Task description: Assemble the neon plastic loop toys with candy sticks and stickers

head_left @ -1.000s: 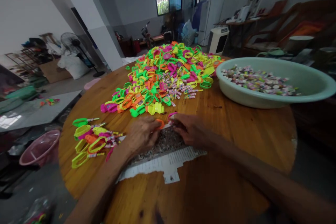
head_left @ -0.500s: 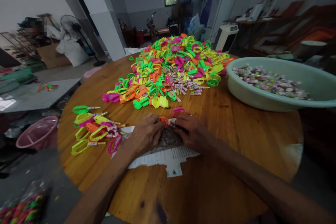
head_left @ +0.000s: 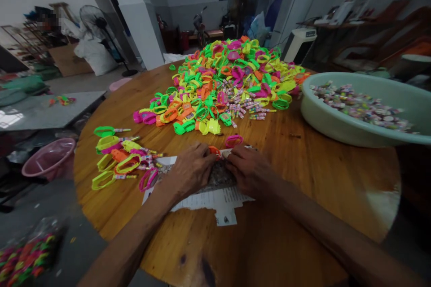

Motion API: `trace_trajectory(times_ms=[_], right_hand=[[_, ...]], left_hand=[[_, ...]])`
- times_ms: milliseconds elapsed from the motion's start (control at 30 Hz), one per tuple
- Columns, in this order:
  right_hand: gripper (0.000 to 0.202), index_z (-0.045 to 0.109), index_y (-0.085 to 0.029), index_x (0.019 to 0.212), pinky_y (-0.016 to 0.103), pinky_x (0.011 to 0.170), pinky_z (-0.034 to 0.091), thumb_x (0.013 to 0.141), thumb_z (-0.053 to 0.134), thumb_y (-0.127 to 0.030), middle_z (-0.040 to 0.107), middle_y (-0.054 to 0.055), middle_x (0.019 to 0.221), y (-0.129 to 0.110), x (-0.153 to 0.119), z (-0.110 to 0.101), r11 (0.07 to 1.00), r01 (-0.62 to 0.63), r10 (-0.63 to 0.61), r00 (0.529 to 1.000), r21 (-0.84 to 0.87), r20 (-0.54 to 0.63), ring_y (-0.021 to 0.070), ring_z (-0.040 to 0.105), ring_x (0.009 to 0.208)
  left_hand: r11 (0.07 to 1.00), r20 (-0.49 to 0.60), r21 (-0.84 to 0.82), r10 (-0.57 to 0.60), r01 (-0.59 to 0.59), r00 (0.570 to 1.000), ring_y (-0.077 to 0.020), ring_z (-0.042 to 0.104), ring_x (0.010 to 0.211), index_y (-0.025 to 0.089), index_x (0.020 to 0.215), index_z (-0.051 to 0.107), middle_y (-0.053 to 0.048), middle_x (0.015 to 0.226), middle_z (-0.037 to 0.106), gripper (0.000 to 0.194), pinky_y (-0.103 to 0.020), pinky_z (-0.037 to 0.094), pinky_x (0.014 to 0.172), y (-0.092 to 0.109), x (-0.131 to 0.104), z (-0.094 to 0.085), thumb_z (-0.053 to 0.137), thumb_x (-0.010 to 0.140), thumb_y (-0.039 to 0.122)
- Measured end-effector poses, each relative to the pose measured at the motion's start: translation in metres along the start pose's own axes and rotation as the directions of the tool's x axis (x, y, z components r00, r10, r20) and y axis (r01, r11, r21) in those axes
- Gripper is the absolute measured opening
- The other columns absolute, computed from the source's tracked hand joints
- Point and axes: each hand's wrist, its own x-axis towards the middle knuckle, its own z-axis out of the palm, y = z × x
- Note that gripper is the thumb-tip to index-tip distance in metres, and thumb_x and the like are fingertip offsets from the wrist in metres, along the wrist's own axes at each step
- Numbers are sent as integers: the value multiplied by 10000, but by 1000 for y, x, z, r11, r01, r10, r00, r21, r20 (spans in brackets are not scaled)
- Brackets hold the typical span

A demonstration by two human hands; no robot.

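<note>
Orange band caught between two hands, left grip on it, right grip pinching a pale piece just beside!
Here's the line-up: the orange band (head_left: 214, 151) sits right of the left hand (head_left: 194, 167), whose fingers curl in close on it; the right hand (head_left: 251, 171) comes in from the right, fingertips bunched on the pale piece (head_left: 225, 154). The two run roughly left to right, each hand nearest its own end; whether they join, I cannot tell, fingers hide it. Underneath, a rough, speckled grey slab (head_left: 220, 178) on torn printed paper (head_left: 226, 216). Just beyond, a glossy magenta loop (head_left: 233, 141) on the grained wooden desk (head_left: 296, 242); far side, a heap of bright plastic-looking bands (head_left: 208, 80); right, a smooth mint basin (head_left: 336, 128).
</note>
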Motion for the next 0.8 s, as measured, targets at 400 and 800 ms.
trace_trajectory(times_ms=[400, 800], right_hand=[[129, 641, -145, 851, 374, 636, 334, 830, 536, -73, 617, 99, 805, -11, 12, -3, 932, 156, -132, 987, -328, 95, 232, 506, 726], [134, 659, -150, 808, 363, 602, 268, 802, 538, -93, 644, 101, 792, -16, 21, -7, 941, 172, -119, 974, -291, 192, 218, 521, 712]], left_hand=[[999, -44, -36, 10, -11, 999, -256, 513, 913, 143, 1073, 679, -120, 974, 601, 249, -403, 480, 809, 3, -1, 3, 479, 924, 150], [996, -43, -85, -4, 0, 999, -282, 527, 918, 122, 1007, 683, -138, 987, 629, 230, -417, 490, 756, 4, 1, 3, 474, 914, 137]])
